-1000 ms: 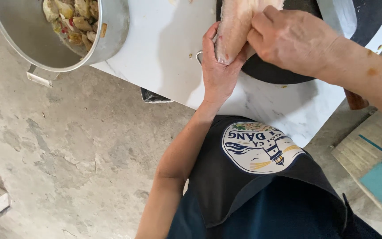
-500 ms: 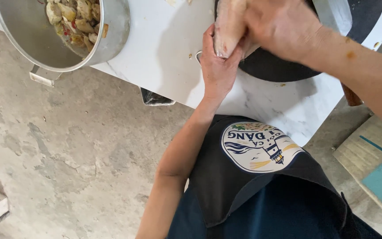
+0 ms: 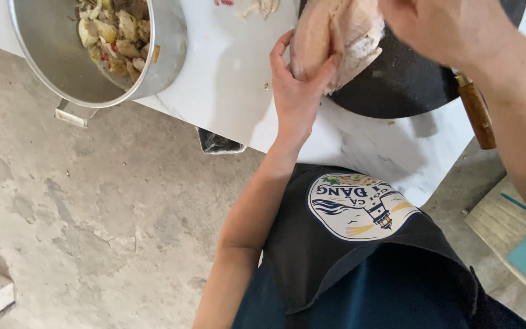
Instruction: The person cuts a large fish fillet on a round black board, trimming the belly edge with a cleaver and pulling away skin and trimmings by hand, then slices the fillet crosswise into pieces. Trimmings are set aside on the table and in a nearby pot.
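Note:
My left hand (image 3: 296, 91) grips a pale piece of cooked chicken (image 3: 336, 36) from below, holding it over the edge of a round black board (image 3: 403, 79). My right hand (image 3: 452, 30) reaches in from the upper right and touches the top of the meat; its fingertips are cut off by the frame's top edge. Both hands work above a white marble-look table (image 3: 232, 79). I wear a dark apron with a round printed patch (image 3: 360, 207).
A steel pot (image 3: 80, 61) with several chopped pieces of food stands on the table at the upper left, overhanging the edge. A wooden knife handle (image 3: 476, 113) lies right of the black board. Bare concrete floor (image 3: 92, 213) lies below. Boards sit at the lower right (image 3: 506, 225).
The view has shifted, so the pot and the meat sit lower in the frame. My right hand has lifted towards the top edge while my left hand keeps its hold on the chicken.

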